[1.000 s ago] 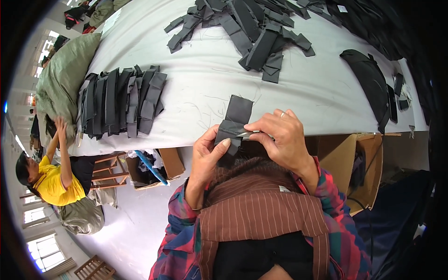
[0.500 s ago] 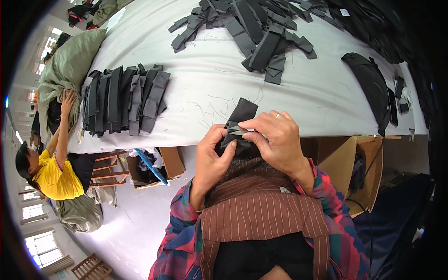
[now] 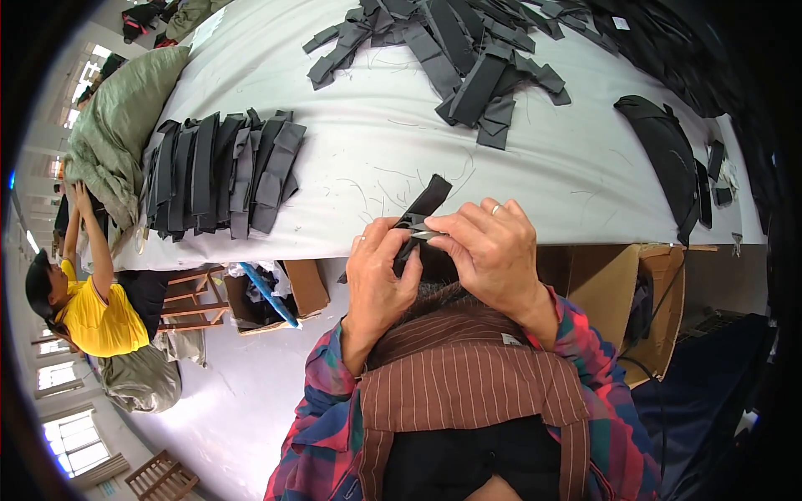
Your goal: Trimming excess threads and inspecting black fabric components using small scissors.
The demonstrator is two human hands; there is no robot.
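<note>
Near the front edge of the table, my left hand is closed on a dark grey fabric strip, whose free end points up and away. My right hand pinches small metal thread snips, their pointed blades at the strip beside my left fingertips. Most of the snips is hidden inside my right fingers. Loose threads lie on the white cloth just beyond. To the left a row of similar dark strips lies side by side, and a loose heap of strips spreads over the far middle.
The white-covered table spans the view. A black curved fabric piece and a phone lie at right. Cardboard boxes stand under the table. At far left, a person in yellow reaches towards a green sack.
My left hand has turned the strip, so it now shows narrower and more edge-on, and its fingers have closed further round it. The snips stay at the strip. The other person's arms have lowered.
</note>
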